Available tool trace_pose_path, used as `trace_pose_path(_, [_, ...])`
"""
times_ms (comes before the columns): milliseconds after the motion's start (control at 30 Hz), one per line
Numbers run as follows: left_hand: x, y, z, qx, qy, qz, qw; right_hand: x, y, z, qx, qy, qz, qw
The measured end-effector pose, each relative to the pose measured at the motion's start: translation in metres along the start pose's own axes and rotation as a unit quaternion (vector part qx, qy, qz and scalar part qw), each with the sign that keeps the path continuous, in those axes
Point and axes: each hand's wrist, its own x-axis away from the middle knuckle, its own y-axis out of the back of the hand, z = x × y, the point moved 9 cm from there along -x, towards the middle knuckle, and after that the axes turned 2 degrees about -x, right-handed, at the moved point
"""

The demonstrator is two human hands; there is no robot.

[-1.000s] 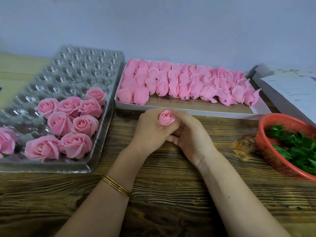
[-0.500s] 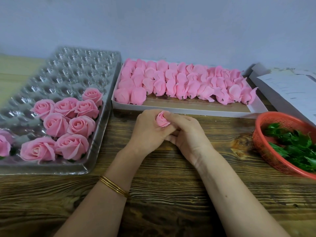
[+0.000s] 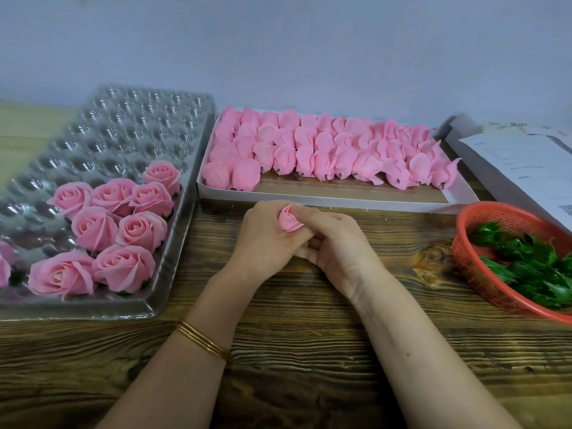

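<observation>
Btwn L & R fingers: pink rosebud

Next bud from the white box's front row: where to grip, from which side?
Pinch a front-row bud low, at the narrow base by its dark stub, coming from the near side. Buds lie with stubs toward the person, the white box is bare there, and the petals look loose.
</observation>
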Motion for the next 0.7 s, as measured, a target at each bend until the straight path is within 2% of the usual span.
trace_pose_path(200, [-0.002,0.003,-0.001,0.001,-0.003,-0.021,1.0,0.005,0.006,0.013,0.096,0.023,-0.032,0.995])
trace_pose_path(367, [-0.004,0.009,0.003,-0.028,0.001,-0.046,0.999,0.014,0.033,0.042,0.12,0.067,-0.102,0.985])
trace_pose_path(533, [-0.004,0.014,0.007,-0.008,0.022,-0.067,0.997,0.037,0.084,0.097,0.162,0.186,-0.222,0.943])
trace_pose_path(700, [-0.004,0.015,0.006,-0.004,0.033,-0.06,0.998,0.07,0.14,0.129,0.214,0.231,-0.316,0.895])
